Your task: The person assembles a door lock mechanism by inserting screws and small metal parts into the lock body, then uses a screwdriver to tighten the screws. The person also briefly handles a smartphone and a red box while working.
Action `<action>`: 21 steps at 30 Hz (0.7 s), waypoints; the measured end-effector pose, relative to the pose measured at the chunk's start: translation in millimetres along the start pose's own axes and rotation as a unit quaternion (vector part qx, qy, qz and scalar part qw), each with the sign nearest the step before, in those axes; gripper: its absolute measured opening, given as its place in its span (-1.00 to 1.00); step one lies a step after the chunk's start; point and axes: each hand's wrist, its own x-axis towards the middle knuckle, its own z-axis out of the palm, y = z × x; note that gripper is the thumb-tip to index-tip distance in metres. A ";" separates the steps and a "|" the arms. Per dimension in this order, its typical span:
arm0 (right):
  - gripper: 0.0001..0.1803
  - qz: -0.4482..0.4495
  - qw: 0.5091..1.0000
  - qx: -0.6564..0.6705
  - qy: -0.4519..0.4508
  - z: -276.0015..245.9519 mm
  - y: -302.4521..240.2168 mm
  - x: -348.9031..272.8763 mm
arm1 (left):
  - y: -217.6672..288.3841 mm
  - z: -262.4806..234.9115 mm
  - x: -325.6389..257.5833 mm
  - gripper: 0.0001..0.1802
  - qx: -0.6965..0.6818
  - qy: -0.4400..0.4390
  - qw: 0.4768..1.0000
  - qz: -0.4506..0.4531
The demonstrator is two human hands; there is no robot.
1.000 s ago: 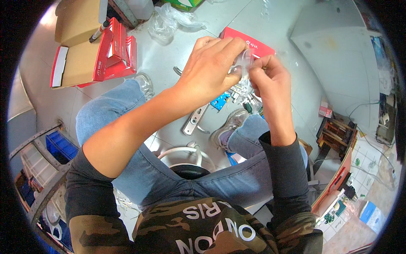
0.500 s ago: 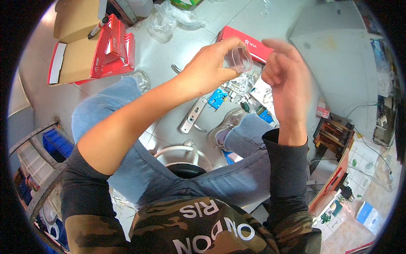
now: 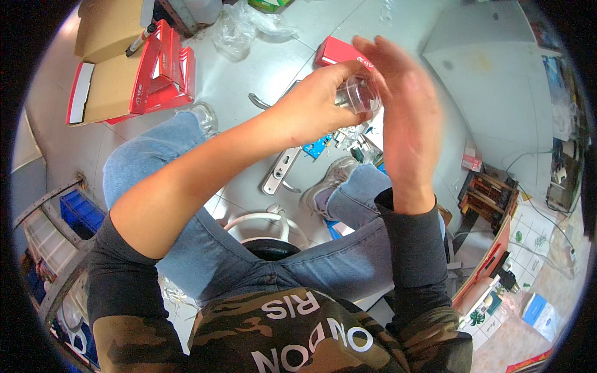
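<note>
Glossy plastic cup (image 3: pixel 361 97), smooth metal plate (image 3: pixel 282 167)

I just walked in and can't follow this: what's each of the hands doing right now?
Left hand: closed on a clear plastic cup.
Right hand: open and blurred beside the cup; whether they touch can't be told.

1 left hand (image 3: pixel 333 99), 1 right hand (image 3: pixel 411 109). 1 clear cup (image 3: pixel 362 96). 1 open red box (image 3: pixel 112 90), at least 3 other red boxes (image 3: pixel 337 51). 1 marker (image 3: pixel 140 40). 2 shoes (image 3: pixel 331 183). 1 handle plate (image 3: pixel 282 170), 2 levers (image 3: pixel 257 102) visible. 1 blue-and-white pack (image 3: pixel 542 317). Loose small parts (image 3: pixel 343 138): too cluttered, half-hidden, no reliable count.
</note>
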 end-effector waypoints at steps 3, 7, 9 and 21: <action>-0.72 0.024 0.998 -0.020 0.057 -4.9 -0.3 1.4 | -0.2 -5.3 1.1 -0.66 -0.003 0.011 1.000 0.007; -0.77 0.065 0.983 -0.169 0.038 -7.3 1.1 -6.0 | -2.2 -9.8 1.0 -0.62 0.070 0.067 0.995 -0.020; -0.76 0.021 0.957 -0.288 -0.005 -5.3 5.1 -8.4 | -4.1 -9.4 0.0 -0.59 0.122 0.099 0.987 -0.008; -0.87 0.105 0.954 -0.279 0.006 -16.9 -8.8 -2.6 | -0.1 -20.3 5.8 -0.78 -0.051 0.068 0.996 0.037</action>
